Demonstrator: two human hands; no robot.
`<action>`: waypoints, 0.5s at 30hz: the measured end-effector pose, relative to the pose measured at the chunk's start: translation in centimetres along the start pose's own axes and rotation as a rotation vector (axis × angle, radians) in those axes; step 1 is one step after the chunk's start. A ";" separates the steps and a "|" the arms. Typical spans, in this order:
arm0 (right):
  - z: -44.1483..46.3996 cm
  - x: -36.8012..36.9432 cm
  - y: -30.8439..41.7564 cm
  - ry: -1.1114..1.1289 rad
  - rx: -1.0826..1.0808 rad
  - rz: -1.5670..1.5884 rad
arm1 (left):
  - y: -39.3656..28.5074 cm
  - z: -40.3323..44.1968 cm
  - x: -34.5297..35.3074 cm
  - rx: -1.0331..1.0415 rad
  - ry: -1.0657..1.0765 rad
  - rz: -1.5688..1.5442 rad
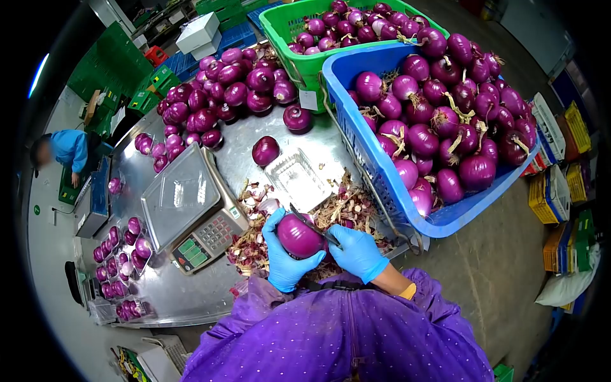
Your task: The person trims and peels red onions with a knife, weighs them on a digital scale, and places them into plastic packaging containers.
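Observation:
My left hand point(285, 254), in a blue glove, is wrapped around a large red onion point(299, 236) just above my lap. My right hand point(358, 252), also gloved in blue, grips a dark-bladed knife point(308, 220) whose blade lies across the top of the onion. Beyond my hands sits a clear plastic tray point(298, 180), with a single onion point(265, 151) beside its far left corner. Dry peelings point(249, 249) are heaped around the tray and my hands. The knife's handle is mostly hidden by my right fingers.
Right of my hands stands a blue basket point(445, 224) heaped with onions, with a green basket point(275, 32) behind. A scale point(213, 230) is on the left of the metal table point(191, 296). Packed onion trays point(130, 310) line the left edge. A person point(70, 148) in blue is farther left.

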State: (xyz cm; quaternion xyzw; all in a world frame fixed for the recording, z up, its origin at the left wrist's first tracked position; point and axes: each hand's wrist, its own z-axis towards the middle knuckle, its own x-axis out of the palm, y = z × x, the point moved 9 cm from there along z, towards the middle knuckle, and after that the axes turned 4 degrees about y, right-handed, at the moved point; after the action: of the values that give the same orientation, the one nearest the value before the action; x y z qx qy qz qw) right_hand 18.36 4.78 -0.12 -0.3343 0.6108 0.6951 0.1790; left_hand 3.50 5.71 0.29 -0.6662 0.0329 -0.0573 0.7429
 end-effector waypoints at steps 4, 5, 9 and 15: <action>0.1 0.1 0.4 0.019 0.038 -0.049 | 0.0 -0.2 0.1 0.070 0.020 0.050; 0.2 0.0 0.5 0.016 0.043 -0.061 | -0.1 -0.3 0.2 0.075 0.025 0.035; -2.1 2.2 -4.6 -0.061 0.162 0.121 | -0.9 -0.6 1.1 0.089 0.069 -0.108; -7.5 3.8 -12.6 -0.074 0.327 0.233 | -0.7 0.0 0.9 0.057 0.037 -0.175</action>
State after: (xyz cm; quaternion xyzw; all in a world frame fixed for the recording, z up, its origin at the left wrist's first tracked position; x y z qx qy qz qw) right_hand 25.78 -0.73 -12.10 -0.2022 0.7429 0.6146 0.1717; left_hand 4.34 5.52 0.97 -0.6437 -0.0135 -0.1351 0.7531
